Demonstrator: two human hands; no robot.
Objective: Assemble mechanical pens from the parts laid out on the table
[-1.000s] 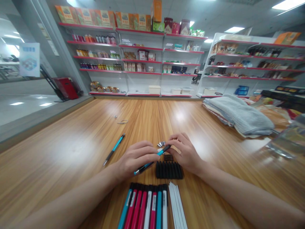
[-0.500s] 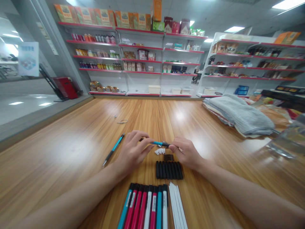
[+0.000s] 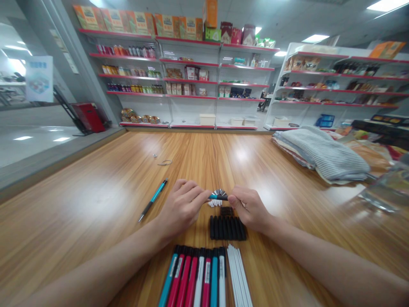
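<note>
Between my two hands lies a blue pen with a black grip [image 3: 218,197], held roughly level above the table. My left hand [image 3: 187,200] is closed round its blue barrel; my right hand [image 3: 247,204] pinches the black grip end. Just beyond and below it are a fan of small metal tips [image 3: 220,192] and some white small pieces [image 3: 214,204]. Nearer to me come small dark pieces [image 3: 227,211] and a row of black rubber grips [image 3: 228,228]. Pen barrels in blue, red and white [image 3: 193,277] lie side by side, with thin white refills [image 3: 239,277] at their right.
Left of my left hand lies another blue pen [image 3: 153,199]. Farther back are a thin loop [image 3: 165,162] and a tiny metal piece [image 3: 155,155]. Folded striped cloth [image 3: 322,151] and a clear container [image 3: 385,189] stand on the right. Stocked shelves [image 3: 191,79] line the far side.
My left hand's fingers have closed further round the blue barrel and moved slightly right, covering more of it. The pen has dipped a little, and the fan of metal tips shows more.
</note>
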